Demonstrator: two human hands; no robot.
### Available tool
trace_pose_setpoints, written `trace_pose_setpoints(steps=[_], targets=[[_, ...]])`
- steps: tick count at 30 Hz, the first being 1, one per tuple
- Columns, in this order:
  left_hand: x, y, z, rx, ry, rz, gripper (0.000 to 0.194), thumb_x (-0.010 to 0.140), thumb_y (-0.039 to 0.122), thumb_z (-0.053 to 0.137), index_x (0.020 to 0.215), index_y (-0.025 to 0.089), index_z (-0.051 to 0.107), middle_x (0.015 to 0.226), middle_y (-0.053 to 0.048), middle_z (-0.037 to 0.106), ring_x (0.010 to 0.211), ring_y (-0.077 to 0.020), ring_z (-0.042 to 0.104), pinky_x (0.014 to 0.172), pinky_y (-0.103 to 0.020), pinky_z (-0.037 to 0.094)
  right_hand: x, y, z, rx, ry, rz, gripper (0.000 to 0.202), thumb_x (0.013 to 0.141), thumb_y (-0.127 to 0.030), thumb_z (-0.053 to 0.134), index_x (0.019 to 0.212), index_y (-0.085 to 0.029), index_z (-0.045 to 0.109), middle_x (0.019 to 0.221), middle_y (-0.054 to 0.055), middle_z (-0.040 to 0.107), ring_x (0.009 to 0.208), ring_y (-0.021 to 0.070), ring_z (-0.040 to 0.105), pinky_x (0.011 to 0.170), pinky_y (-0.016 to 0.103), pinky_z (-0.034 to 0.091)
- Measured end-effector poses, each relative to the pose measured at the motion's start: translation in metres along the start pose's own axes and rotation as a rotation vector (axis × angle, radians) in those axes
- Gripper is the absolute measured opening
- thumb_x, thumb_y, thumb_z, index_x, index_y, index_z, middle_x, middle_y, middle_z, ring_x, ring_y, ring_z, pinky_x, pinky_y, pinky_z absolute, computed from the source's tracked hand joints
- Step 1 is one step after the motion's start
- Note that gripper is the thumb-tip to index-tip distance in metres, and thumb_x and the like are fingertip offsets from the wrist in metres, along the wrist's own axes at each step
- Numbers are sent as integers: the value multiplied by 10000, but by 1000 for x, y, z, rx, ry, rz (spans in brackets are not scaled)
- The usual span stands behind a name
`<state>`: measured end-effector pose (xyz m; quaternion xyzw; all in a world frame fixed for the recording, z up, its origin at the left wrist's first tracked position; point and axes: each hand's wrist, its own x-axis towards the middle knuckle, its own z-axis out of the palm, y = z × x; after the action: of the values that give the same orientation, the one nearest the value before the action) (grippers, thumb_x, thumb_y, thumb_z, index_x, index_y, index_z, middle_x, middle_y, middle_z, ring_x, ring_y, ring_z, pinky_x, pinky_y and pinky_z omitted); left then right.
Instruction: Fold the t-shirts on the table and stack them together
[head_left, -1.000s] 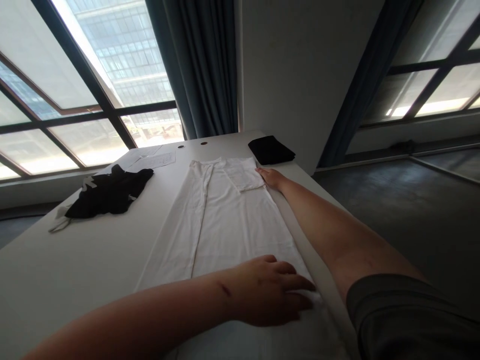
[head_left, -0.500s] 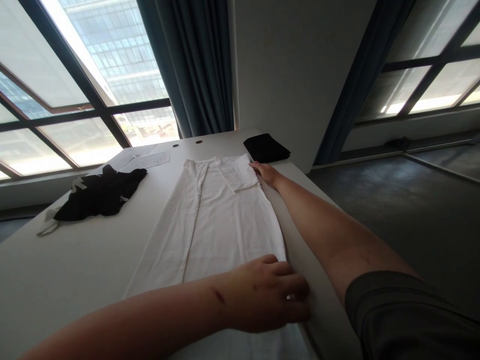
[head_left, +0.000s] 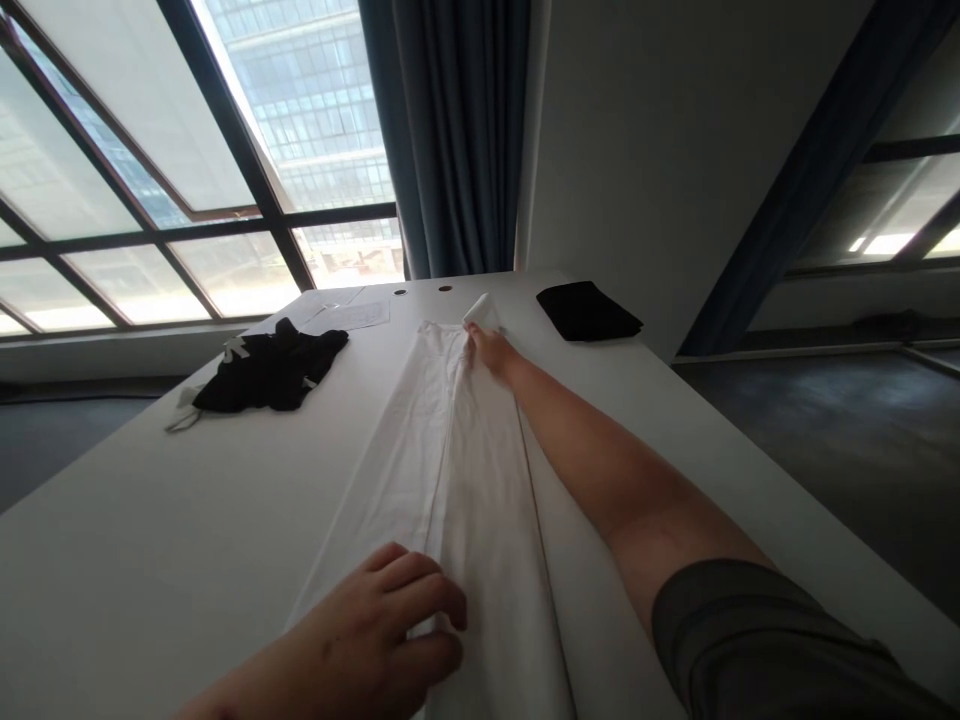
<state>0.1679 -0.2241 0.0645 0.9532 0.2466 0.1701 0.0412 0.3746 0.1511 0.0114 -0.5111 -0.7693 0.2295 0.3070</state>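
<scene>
A long white garment (head_left: 487, 480) lies lengthwise on the white table, its right side folded over toward the middle. My right hand (head_left: 493, 352) is closed on the far end of the folded part, with a small flap of cloth (head_left: 481, 308) sticking up just beyond the fingers. Close to me, my left hand (head_left: 382, 630) has its fingers curled at the near part of the fold and appears to pinch the cloth. The garment's near end runs out of view at the bottom.
A crumpled black garment (head_left: 274, 370) lies on the left of the table (head_left: 225, 520), with paper sheets (head_left: 356, 315) behind it. A folded black cloth (head_left: 589, 310) sits at the far right, near the table's right edge. Windows and a dark curtain (head_left: 457, 140) stand beyond.
Both hands have moved left across the garment, bringing its right edge over toward the middle. The garment now looks narrower. The view has turned slightly left.
</scene>
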Motion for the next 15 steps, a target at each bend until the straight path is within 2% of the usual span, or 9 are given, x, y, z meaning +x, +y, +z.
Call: trace_pose_setpoints(steps=[2,4,7,9,12,15], targets=[[-18,-2,-1,-51,-82,-68,236,888,26,567,994,229,620,1185,-34,732,1029,-195,654,960,-355,496,-2,-10,24,-145,-98,10,617,1127,-502,256,1642,-225,454,1723,69,383,1603,258,332,1307,445,229],[-31,-4,-2,-121,-164,-110,261,882,87,621,1088,247,625,1263,-42,720,1110,-217,663,1014,-368,507,-8,-11,41,-276,-170,29,641,1104,-510,359,1678,-226,380,1757,102,293,1629,319,256,1315,565,148],[-44,-6,0,-191,-206,-111,265,935,285,709,1182,270,616,1346,-72,698,1226,-264,644,1079,-407,508,-16,-6,48,-389,-204,20,683,1111,-521,296,1718,-212,266,1770,130,246,1630,340,243,1299,628,141],[-51,-7,6,-176,-178,-88,288,956,390,731,1194,278,614,1360,-90,696,1254,-287,633,1085,-428,512,-19,-2,45,-388,-185,-22,656,1117,-501,263,1719,-239,263,1767,104,269,1624,311,265,1301,612,164],[-57,-7,19,-133,-90,-58,173,1002,312,686,1160,270,629,1273,-78,733,1182,-257,661,1045,-395,525,-22,2,39,-412,-146,-53,630,1116,-491,260,1690,-247,348,1746,91,330,1615,297,284,1304,599,165],[-59,-3,27,-125,-47,-64,64,1032,259,634,1089,270,661,1125,-45,751,1033,-206,687,964,-332,545,-23,2,38,-478,-174,-10,638,1107,-507,266,1674,-241,390,1748,83,330,1613,323,282,1300,606,171]])
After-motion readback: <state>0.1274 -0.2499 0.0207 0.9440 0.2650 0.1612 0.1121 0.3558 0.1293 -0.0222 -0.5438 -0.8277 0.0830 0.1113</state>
